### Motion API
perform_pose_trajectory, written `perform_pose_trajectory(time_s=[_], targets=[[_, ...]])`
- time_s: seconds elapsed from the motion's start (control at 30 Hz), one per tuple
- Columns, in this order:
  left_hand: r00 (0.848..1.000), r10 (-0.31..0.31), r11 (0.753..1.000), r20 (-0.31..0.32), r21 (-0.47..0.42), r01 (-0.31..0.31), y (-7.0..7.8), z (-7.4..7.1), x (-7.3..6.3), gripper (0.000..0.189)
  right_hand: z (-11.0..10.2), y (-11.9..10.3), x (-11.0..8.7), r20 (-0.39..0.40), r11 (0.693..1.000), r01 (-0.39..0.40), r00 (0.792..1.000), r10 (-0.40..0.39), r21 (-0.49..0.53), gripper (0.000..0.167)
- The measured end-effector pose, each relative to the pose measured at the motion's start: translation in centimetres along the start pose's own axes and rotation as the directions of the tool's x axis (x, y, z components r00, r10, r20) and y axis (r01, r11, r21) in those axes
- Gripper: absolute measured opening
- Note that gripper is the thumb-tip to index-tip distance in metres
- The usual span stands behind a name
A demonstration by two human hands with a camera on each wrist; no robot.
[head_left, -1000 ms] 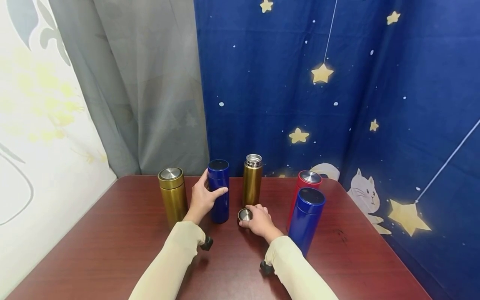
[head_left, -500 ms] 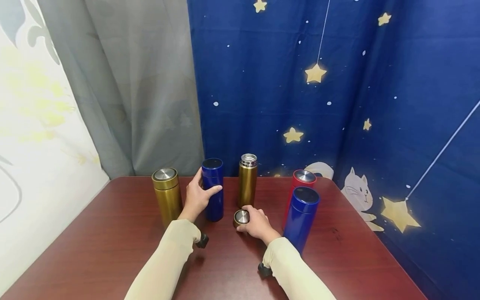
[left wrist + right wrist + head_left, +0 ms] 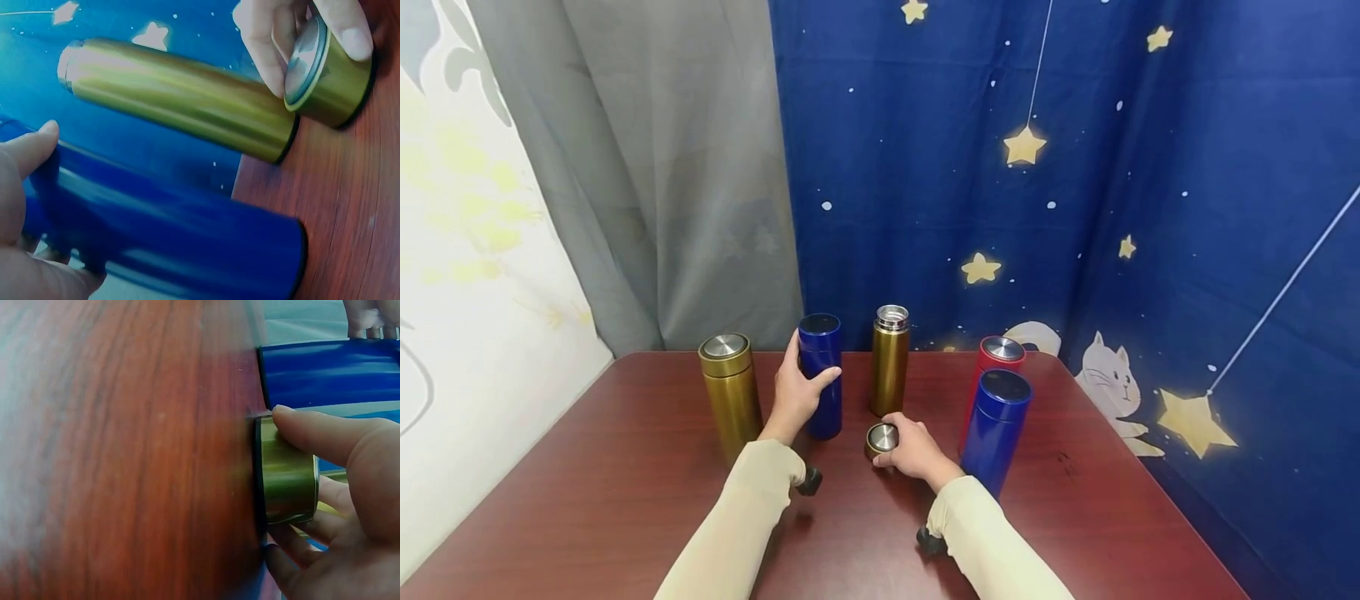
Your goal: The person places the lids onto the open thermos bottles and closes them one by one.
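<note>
My left hand (image 3: 796, 392) grips a blue thermos (image 3: 827, 400) from its left side, thumb across the front just below the lid; the thermos stands upright on the table. With thumb and fingers, my right hand (image 3: 913, 450) holds a gold lid (image 3: 289, 472) by its sides. That lid has a brushed steel top and sits right at the tabletop. Behind it stands a slim gold thermos (image 3: 890, 367) without its lid, its steel mouth showing. The left wrist view shows the blue thermos (image 3: 162, 219) lower left and the gold one (image 3: 181, 94) beyond it.
Left of my left hand stands a wider gold thermos (image 3: 732, 396) with its lid on. To the right, a second blue thermos (image 3: 996, 433) partly hides a red thermos (image 3: 1000, 350). The brown table (image 3: 587, 492) ends at a grey and blue curtain (image 3: 880, 167).
The head view has shifted slightly, so everything appears a little further left. Both hands keep their hold on the blue thermos and the gold lid.
</note>
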State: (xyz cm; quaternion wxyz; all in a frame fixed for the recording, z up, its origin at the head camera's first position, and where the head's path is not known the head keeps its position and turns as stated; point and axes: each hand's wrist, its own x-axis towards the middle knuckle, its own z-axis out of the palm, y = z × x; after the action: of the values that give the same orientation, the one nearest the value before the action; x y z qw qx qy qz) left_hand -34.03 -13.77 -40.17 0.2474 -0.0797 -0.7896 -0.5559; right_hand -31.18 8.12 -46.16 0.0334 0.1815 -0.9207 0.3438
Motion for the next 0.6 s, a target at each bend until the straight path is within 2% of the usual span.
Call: perform_pose_trajectory(time_s=[0.2,0.37,0.5,0.6], targets=[[0.997,0.011,1.0,-0.082,-0.016,-0.012,0.4,0.7,-0.7,0.093,-0.3,0.0,-0.5,0.008,0.999,-0.029,1.0,0.029,0.026,0.065],[0.989,0.008,1.0,-0.147,-0.015,-0.01,0.6,1.3,-1.0,0.095,-0.4,-0.3,-0.7,-0.015,0.996,-0.052,0.998,0.054,0.066,0.064],[0.978,-0.005,1.0,-0.21,0.007,0.007,0.9,1.9,-1.5,0.094,-0.4,-0.3,-0.9,-0.03,0.992,-0.089,0.995,0.092,0.085,0.064],[0.963,0.023,0.999,-0.27,0.047,-0.01,1.0,2.6,-2.1,0.094,-0.4,-0.3,-1.1,-0.042,0.99,-0.107,0.993,0.111,0.091,0.064]])
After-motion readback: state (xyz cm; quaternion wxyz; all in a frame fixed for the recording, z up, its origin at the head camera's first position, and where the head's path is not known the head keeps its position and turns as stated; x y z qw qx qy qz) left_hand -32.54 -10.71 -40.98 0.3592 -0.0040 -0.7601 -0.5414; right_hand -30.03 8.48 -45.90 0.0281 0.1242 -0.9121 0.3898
